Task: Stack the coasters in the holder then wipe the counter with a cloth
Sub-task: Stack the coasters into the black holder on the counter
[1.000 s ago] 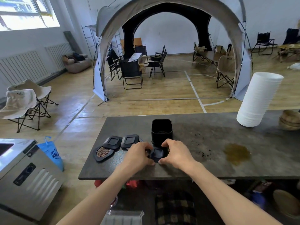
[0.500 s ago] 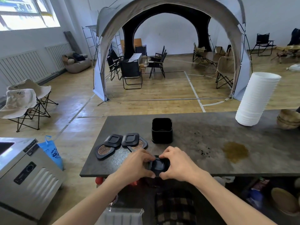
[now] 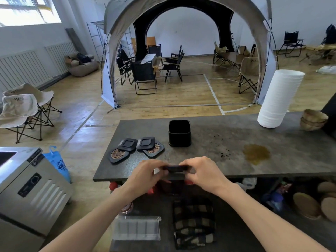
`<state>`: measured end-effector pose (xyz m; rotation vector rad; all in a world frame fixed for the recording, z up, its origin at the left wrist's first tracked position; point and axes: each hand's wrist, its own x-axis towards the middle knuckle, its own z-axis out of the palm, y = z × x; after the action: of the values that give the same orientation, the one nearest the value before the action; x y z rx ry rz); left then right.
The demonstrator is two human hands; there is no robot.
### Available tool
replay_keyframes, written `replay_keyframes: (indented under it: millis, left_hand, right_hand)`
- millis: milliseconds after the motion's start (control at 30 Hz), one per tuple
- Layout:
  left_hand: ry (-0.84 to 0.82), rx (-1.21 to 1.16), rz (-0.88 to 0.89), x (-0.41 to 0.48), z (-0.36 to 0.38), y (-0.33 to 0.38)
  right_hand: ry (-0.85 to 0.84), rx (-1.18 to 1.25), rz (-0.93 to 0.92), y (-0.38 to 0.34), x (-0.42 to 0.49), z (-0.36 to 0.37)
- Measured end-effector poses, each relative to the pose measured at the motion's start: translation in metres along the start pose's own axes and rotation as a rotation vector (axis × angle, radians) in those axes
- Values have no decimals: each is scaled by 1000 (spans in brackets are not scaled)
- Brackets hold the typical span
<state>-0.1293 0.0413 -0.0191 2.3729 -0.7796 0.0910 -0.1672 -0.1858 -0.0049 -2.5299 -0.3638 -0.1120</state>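
Broadly, a grey dome tent [image 3: 181,19] filled the back of the hall, with black folding chairs [image 3: 144,77] standing under it on the wooden floor. Nearer the camera ran the dark stone counter [image 3: 272,160], its near edge just beyond the person's wrists. A tall stack of white cups [image 3: 280,99] leaned at the counter's far right, with wooden bowls [image 3: 312,120] nested just beside it. A steel appliance [image 3: 27,188] stood at the lower left, and a checked cloth [image 3: 193,222] lay folded on a lower surface below the counter edge.

On the counter, a brown spill [image 3: 256,154] spread to the right, with dark crumbs [image 3: 222,153] scattered between it and the black coaster holder [image 3: 179,133], which stood upright near the middle. Left of the holder lay four black coasters [image 3: 136,148] in two overlapping pairs, the upper ones showing plain backs, the lower ones patterned faces.

Over the near edge, the left hand [image 3: 145,176] and right hand [image 3: 202,174] each pinched one end of a single black coaster [image 3: 175,168], held edge-on between them and clear of the surface, well short of the holder.
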Motion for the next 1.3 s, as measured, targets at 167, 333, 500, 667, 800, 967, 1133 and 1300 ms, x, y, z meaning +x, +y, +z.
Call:
replay_keyframes:
  millis: [167,333,500,667,800,967,1133,1300]
  left_hand:
    - [186,-444,-276,26,-18,12]
    - [163,-672,-457,76,-48,20]
    - [45,-798,-586,138,-67,16]
    - [-92,-694,-750,178,-60,-1]
    - [-159,-537,-815,188,-43,-15]
    - [-204,-529,-877,189,-28,-31]
    - [-286,-437,-892,189,-24,-31]
    - [-182,-329,-834,187,-13,-34]
  right_hand:
    - [139,428,136,0,24,-21]
    - [210,767,341,1,64,-53]
    - [150,929,536,9,109,-76]
    - [117,801,731,27,136,-73]
    - [79,806,816,42,144,-60]
    - [-35,794,916,57,149,-50]
    - [-61,735,975,69,152,-37]
    - [48,576,926,80,153,-21]
